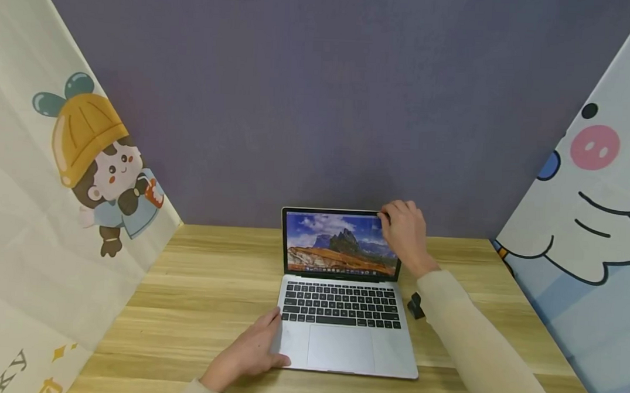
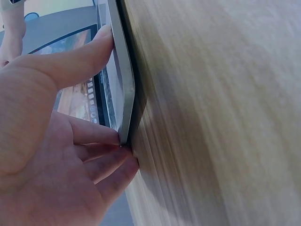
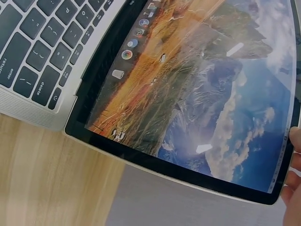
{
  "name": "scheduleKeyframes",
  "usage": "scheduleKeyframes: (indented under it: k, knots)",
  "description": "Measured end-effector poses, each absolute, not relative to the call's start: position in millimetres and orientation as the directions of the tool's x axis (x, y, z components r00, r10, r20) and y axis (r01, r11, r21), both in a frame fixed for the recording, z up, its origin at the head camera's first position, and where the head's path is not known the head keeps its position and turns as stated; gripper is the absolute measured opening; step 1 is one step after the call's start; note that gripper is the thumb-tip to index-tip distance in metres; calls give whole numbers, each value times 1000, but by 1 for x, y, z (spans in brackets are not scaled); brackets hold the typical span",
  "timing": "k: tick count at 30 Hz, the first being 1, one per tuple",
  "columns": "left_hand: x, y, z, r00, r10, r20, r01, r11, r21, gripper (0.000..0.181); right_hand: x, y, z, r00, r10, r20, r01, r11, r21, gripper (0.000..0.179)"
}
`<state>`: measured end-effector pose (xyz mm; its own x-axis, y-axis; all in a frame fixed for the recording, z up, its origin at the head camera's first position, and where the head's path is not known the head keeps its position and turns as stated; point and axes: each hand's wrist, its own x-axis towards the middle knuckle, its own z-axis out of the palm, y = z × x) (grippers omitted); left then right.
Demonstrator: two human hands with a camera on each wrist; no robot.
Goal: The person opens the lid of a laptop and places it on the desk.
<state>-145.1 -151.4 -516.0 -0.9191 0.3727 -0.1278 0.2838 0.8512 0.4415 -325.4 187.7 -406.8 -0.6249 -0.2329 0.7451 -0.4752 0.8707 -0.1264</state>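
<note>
A silver laptop (image 1: 342, 347) lies on the wooden table with its lid raised and its screen (image 1: 339, 244) lit, showing a mountain picture. At its front left corner my left hand (image 1: 253, 346) holds the base. In the left wrist view the thumb (image 2: 89, 54) lies over the top face, while the fingers (image 2: 113, 172) meet the side edge close to the tabletop. My right hand (image 1: 405, 230) pinches the lid's upper right corner. Only its fingertips (image 3: 294, 165) show at the right border of the right wrist view, against the screen's black frame.
Beside the laptop's right edge, close to my right sleeve, sits a small black object (image 1: 416, 305); its kind is unclear. A grey-purple panel (image 1: 324, 103) rises behind the wooden table (image 1: 183, 308). Cartoon-printed sheets flank it at left (image 1: 11, 148) and right (image 1: 582, 231).
</note>
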Motion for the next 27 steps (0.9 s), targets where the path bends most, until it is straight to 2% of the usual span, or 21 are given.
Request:
scheduleKeyframes:
  k: [20, 27]
  knots:
    - [-141, -150, -512, -919, 377, -116, 292, 849, 440, 103, -345, 184, -412, -633, -206, 747, -472, 867, -161, 11]
    - [-140, -150, -511, -918, 380, -111, 299, 849, 435, 103, -350, 186, -418, -660, -248, 709, -452, 885, -112, 21]
